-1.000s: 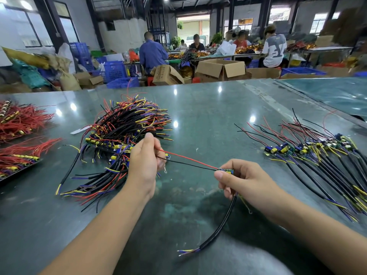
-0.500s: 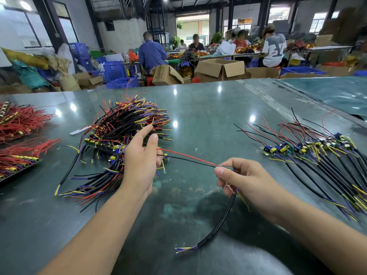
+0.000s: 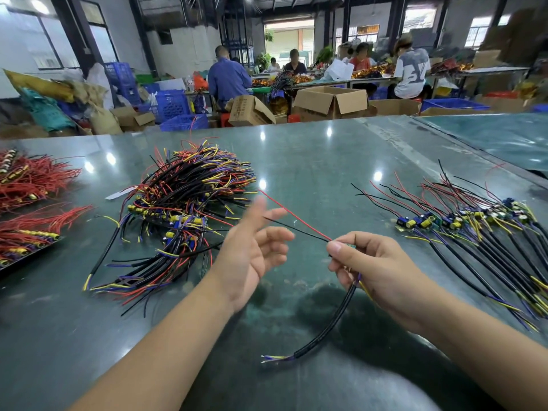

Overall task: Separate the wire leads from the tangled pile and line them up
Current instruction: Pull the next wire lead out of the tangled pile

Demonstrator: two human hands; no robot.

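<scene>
Forearms come in from the bottom edge, both bare, over a shiny dark green desk (image 3: pixel 311 161). Closest to the camera is the thick black cable end of one wire lead (image 3: pixel 332 324), which curves down to the desk and ends in stripped yellow and purple tips. The right hand (image 3: pixel 373 268) has that lead pinched between thumb and curled fingers, right where a little green board peeks out, so its grip is closed on the lead. From the pinch, a thin red wire and a thin black wire shoot up and to the left. The left hand (image 3: pixel 255 256) is just beside them, palm turned inward, fingers spread and relaxed, holding nothing; its fingertips look slightly blurred, and the thin black wire passes right by them.

Further back on the left sits the tangled pile (image 3: pixel 184 209), a big mess of black, red, yellow and purple. Over on the right the lined-up leads (image 3: pixel 474 232) lie side by side, their small boards in a row. Red wire bundles (image 3: pixel 32 185) sit at the far left edge.

Beyond the desk: cardboard boxes (image 3: pixel 329 102), blue crates (image 3: pixel 172 105), and people sitting at other benches.
</scene>
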